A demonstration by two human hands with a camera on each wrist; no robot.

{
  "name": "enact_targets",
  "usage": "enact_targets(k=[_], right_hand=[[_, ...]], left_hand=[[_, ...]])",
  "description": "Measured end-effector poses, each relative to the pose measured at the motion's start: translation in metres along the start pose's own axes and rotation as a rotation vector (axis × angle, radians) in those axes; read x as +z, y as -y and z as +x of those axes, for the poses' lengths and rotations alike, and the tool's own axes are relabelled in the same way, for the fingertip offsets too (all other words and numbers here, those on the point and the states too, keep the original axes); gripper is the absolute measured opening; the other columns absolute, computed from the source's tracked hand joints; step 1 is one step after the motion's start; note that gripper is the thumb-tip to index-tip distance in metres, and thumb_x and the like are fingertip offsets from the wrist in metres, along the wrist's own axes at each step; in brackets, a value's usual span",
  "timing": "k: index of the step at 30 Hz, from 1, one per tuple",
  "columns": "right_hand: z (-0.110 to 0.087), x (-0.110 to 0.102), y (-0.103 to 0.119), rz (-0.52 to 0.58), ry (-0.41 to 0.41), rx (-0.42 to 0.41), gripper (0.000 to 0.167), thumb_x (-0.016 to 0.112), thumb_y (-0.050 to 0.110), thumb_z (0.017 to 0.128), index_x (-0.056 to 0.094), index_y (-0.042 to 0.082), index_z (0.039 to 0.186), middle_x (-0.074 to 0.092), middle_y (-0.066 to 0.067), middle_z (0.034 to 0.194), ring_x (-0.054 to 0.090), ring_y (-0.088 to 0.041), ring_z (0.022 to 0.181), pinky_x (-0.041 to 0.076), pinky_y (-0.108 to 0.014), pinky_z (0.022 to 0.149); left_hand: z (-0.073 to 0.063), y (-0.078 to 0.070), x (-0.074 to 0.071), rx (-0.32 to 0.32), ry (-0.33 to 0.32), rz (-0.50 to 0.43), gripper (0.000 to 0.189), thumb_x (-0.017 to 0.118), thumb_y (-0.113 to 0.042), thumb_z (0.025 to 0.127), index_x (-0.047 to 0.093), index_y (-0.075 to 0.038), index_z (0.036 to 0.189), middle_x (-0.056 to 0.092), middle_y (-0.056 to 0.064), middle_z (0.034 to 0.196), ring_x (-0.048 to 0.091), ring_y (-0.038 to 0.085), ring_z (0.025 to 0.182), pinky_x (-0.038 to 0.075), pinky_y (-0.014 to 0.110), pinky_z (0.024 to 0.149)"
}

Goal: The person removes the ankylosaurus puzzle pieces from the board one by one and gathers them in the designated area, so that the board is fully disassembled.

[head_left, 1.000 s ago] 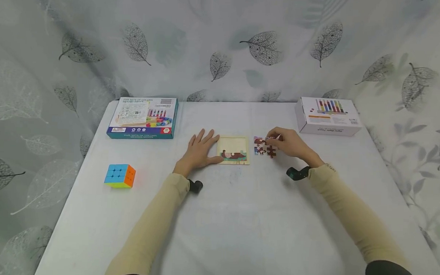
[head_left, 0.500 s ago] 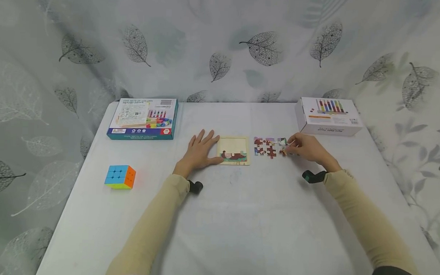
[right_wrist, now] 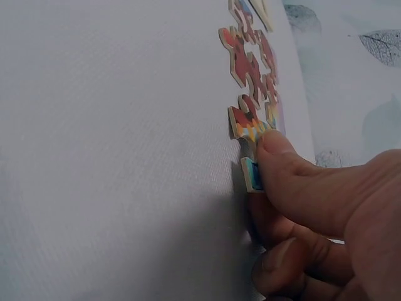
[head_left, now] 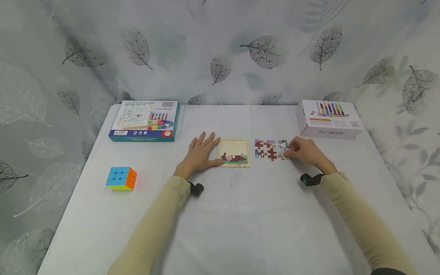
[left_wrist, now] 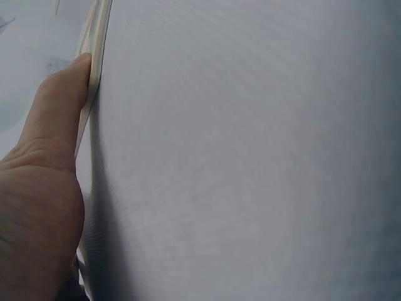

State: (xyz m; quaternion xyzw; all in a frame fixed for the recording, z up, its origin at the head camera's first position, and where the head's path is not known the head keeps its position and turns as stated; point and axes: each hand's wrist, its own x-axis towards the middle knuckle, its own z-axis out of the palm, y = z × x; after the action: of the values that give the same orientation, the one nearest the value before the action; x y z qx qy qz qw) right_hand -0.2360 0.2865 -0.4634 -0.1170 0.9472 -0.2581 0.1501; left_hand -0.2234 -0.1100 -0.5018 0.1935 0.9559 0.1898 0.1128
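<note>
A square wooden puzzle tray (head_left: 235, 140) lies on the table, with pieces of a brown picture along its lower part. My left hand (head_left: 199, 157) is at the tray's left side, fingers spread and thumb against the lower left edge; the left wrist view shows the thumb (left_wrist: 59, 103) touching the rim. To the right lie several loose jigsaw pieces (head_left: 272, 154) in rows. At their right end my right hand (head_left: 307, 152) pinches a jigsaw piece with a blue-green corner (right_wrist: 252, 174); the thumb and fingers hide much of it.
A flat toy box (head_left: 144, 120) lies at the back left and a white box (head_left: 329, 119) at the back right. A puzzle cube (head_left: 121, 178) sits at the left on the white-covered table (head_left: 238, 227). A leaf-print curtain (head_left: 165, 42) hangs behind.
My right hand has moved right from the middle loose pieces to the right end of the group, uncovering pieces it hid before. The left hand has stayed at the tray.
</note>
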Motion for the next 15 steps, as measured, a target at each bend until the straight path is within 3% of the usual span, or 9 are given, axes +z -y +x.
enact_targets(k=[5,15], right_hand=[[-0.0021,0.0006,0.0023,-0.027,-0.018,-0.008,0.038,0.071,0.026,0.094,0.061,-0.006,0.11,0.068,-0.023,0.1,0.062,-0.03,0.088,0.049,-0.034,0.073],[0.0021,0.0045,0.0026,-0.058,-0.052,-0.007,0.037,0.073,0.026,0.092,0.063,-0.005,0.11,0.066,-0.019,0.098,0.058,-0.025,0.084,0.043,-0.028,0.07]], left_hand=[[-0.002,-0.0027,-0.0011,-0.005,0.007,-0.007,0.09,0.064,-0.062,0.089,0.026,-0.023,0.161,0.011,0.002,0.172,-0.003,0.031,0.16,0.001,0.056,0.129],[-0.002,-0.002,-0.0012,-0.012,0.006,-0.002,0.091,0.064,-0.064,0.089,0.026,-0.024,0.161,0.011,0.001,0.172,-0.004,0.03,0.161,0.001,0.056,0.129]])
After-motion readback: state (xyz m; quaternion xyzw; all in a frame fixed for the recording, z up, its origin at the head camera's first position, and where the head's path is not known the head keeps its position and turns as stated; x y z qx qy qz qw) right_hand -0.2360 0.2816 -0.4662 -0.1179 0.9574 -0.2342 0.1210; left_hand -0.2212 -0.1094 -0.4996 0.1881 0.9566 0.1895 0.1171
